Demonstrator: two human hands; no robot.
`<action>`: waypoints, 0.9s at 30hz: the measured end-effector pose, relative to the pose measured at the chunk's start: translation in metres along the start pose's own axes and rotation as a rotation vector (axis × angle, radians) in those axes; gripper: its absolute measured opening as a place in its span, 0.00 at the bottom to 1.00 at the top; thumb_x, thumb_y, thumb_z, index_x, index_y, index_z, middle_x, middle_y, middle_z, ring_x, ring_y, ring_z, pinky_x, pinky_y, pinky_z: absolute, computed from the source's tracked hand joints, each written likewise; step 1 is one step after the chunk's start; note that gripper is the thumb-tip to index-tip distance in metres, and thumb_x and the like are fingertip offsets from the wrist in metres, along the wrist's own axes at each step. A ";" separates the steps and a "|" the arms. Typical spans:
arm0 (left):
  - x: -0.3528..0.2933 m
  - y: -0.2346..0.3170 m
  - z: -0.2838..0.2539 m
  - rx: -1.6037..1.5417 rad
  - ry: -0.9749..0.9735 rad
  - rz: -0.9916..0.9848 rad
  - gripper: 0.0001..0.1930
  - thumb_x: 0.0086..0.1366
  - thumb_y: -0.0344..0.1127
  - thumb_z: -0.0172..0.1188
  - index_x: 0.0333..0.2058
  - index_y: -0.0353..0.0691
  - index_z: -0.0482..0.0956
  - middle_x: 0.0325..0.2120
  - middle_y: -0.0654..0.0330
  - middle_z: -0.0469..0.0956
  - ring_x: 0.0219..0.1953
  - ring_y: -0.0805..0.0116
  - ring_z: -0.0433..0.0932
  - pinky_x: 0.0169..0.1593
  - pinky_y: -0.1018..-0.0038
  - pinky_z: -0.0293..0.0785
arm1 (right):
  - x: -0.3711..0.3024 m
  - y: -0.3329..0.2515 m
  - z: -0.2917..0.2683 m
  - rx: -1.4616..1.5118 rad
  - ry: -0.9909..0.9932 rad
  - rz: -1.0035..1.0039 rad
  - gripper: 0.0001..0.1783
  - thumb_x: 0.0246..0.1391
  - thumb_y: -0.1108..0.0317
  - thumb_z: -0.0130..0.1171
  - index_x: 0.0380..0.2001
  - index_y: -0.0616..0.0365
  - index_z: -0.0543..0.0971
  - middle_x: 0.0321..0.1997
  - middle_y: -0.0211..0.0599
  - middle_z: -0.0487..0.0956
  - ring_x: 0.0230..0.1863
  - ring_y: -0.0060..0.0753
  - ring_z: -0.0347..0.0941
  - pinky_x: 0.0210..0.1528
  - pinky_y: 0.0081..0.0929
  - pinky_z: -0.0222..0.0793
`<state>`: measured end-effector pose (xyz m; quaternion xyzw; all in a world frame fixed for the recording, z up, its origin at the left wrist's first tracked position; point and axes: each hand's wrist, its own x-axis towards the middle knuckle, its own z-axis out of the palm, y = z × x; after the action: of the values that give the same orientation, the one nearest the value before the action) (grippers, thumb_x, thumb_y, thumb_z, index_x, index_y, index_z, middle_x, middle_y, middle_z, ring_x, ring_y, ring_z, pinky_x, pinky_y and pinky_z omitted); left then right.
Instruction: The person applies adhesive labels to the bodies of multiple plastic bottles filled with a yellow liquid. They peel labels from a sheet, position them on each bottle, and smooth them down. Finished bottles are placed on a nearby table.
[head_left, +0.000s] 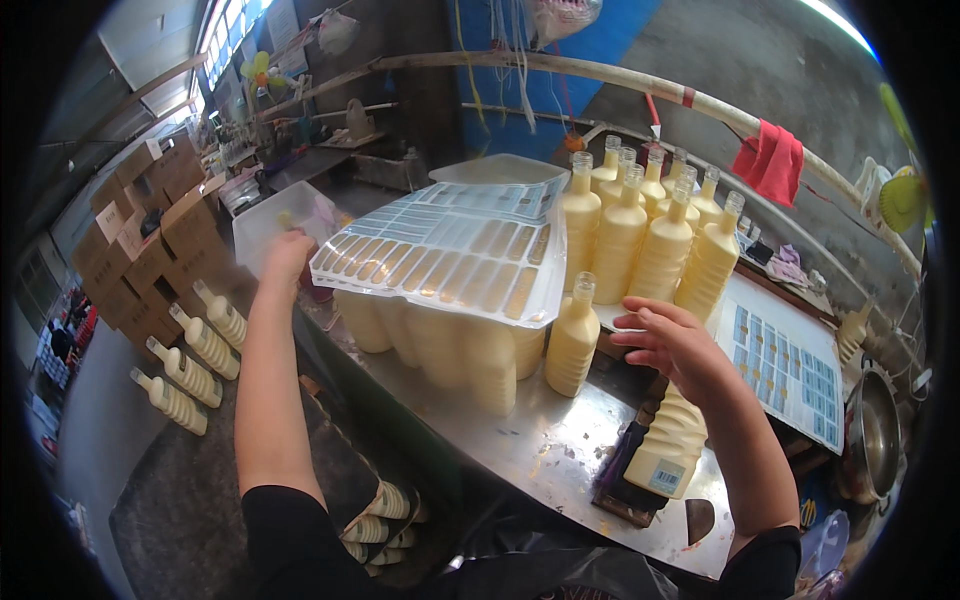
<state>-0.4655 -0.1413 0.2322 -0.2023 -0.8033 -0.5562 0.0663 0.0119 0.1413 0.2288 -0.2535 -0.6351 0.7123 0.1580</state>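
Observation:
My right hand (672,345) is open, its fingers loosely apart and holding nothing. Left of it a cream ribbed bottle (573,345) with a clear neck stands on the metal table. Below the palm another cream bottle (668,448), with a barcode label, lies tilted in a dark cradle (622,478). My left hand (290,254) is stretched to the far left beside a white plastic tub (262,228); its fingers are mostly hidden, so I cannot tell whether they hold anything. Label sheets (440,245) lie across a group of cream bottles (430,350) between my arms.
More cream bottles (622,235) stand at the back. Another label sheet (785,365) rests on a board at right, beside a metal pan (872,435). Several labelled bottles (205,342) stand left, near stacked cardboard boxes (150,250). A red cloth (768,165) hangs from a rail.

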 end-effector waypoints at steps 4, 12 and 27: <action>0.027 -0.032 0.008 0.089 -0.132 -0.232 0.12 0.66 0.42 0.59 0.36 0.39 0.83 0.27 0.65 0.81 0.24 0.70 0.75 0.27 0.72 0.67 | 0.041 0.007 0.029 0.022 0.011 0.025 0.33 0.69 0.60 0.56 0.70 0.66 0.62 0.61 0.45 0.74 0.57 0.33 0.75 0.55 0.28 0.74; 0.057 -0.068 0.025 0.026 -0.128 -0.286 0.12 0.67 0.41 0.60 0.38 0.37 0.81 0.32 0.57 0.83 0.28 0.62 0.83 0.32 0.68 0.79 | 0.096 0.015 0.056 0.103 -0.058 0.014 0.33 0.68 0.61 0.56 0.70 0.64 0.62 0.59 0.38 0.77 0.55 0.29 0.77 0.56 0.28 0.74; 0.065 -0.006 0.020 -0.520 -0.408 -0.639 0.27 0.75 0.57 0.50 0.49 0.37 0.82 0.44 0.56 0.85 0.42 0.60 0.86 0.49 0.64 0.84 | 0.127 0.013 0.089 0.350 0.096 0.017 0.22 0.62 0.65 0.58 0.56 0.63 0.73 0.49 0.41 0.80 0.43 0.30 0.80 0.41 0.29 0.78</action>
<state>-0.5245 -0.1084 0.2411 -0.0600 -0.6559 -0.6805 -0.3210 -0.1414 0.1355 0.2010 -0.2611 -0.4909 0.8004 0.2241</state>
